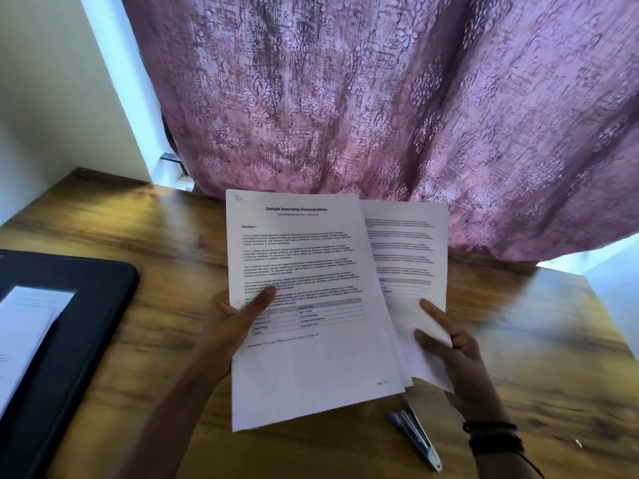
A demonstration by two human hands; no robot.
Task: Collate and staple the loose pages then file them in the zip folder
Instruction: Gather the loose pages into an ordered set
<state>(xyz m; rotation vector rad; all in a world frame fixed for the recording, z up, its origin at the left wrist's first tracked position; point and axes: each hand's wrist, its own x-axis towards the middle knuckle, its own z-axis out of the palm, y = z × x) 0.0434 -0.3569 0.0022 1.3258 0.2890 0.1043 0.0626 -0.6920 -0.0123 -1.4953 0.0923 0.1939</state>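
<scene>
I hold a fanned set of printed pages above the wooden table. The front page (pixel 304 357) is headed "Sample Internship Documentation"; my left hand (pixel 231 323) grips its left edge with the thumb on the text. My right hand (pixel 449 344) holds the rear pages (pixel 408 257), which stick out to the right behind the front one. A blue and silver stapler (pixel 416 435) lies on the table just below the pages, near my right wrist. The black zip folder (pixel 69 326) lies open at the left edge with a white sheet (pixel 24 326) inside.
A purple patterned curtain (pixel 380 98) hangs right behind the table's far edge. A white wall (pixel 52 81) stands at the left. Bare wooden tabletop (pixel 553 340) shows to the right of my hands. Black bands circle my right wrist (pixel 492 439).
</scene>
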